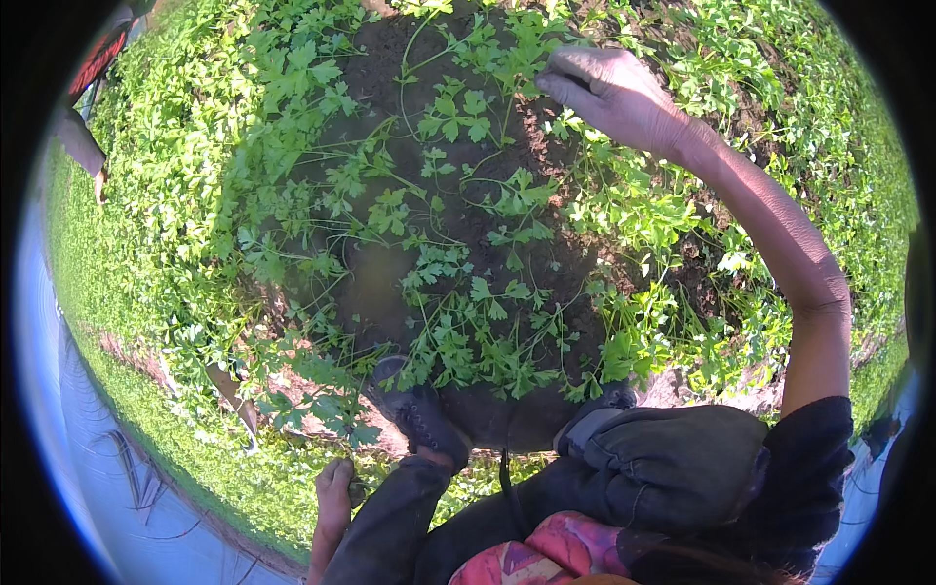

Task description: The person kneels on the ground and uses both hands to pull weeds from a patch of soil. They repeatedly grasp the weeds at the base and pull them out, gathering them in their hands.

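My right hand (610, 95) is stretched out over the leafy bed at the top right, its fingers bent and the thumb near them; whether a stem lies between them cannot be told. Around it grow green plants with lobed, parsley-like leaves (453, 117). My left hand (338, 486) is low beside my left knee, its fingers curled around a small dark object that is mostly hidden. Thin leafy stems (446, 336) spread over the shaded brown soil (376, 281) before my feet.
My dark laced boot (417, 417) stands at the bed's near edge, with the other partly under leaves. A dark bundle of cloth (673, 468) lies at my right thigh. Another person's arm (80, 146) shows at the upper left. Dense foliage (183, 219) borders the soil.
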The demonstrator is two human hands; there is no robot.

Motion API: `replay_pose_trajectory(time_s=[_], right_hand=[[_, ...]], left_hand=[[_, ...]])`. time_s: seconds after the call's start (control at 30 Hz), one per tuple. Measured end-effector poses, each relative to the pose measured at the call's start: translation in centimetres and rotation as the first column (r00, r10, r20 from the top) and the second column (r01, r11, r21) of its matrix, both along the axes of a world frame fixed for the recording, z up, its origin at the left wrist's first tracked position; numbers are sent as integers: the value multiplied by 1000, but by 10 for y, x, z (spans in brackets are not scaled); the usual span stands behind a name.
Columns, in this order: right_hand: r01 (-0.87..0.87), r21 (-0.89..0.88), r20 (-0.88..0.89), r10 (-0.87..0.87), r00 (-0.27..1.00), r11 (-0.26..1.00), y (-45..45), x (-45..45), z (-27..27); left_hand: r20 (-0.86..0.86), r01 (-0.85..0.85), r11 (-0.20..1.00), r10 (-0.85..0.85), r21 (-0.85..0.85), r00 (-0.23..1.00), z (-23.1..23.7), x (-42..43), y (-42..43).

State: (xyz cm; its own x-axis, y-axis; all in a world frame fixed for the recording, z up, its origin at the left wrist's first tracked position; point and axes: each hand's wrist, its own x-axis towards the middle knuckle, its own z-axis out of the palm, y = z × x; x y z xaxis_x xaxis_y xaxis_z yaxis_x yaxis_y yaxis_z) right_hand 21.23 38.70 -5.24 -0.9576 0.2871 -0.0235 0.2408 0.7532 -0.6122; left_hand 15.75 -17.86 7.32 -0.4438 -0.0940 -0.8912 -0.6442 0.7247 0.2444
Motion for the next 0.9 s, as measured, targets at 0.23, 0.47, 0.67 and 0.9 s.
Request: replay_pose_trajectory(time_s=[0.23,0.47,0.67,0.9], right_hand=[[-453,425,230,390,891,784,-58,-56,-54],[-344,564,476,45,879,750,-58,-105,-109],[-303,523,558,-51,828,797,-58,-122,-98],[-318,527,402,98,910,788,-72,-83,-76]], left_hand=[[-49,-40,999,40,-13,998,3,21,-22],[-49,-118,991,122,64,991,0,28,-39],[-60,-152,987,155,46,986,1,32,-46],[-72,-173,985,173,10,982,2,28,-35]])
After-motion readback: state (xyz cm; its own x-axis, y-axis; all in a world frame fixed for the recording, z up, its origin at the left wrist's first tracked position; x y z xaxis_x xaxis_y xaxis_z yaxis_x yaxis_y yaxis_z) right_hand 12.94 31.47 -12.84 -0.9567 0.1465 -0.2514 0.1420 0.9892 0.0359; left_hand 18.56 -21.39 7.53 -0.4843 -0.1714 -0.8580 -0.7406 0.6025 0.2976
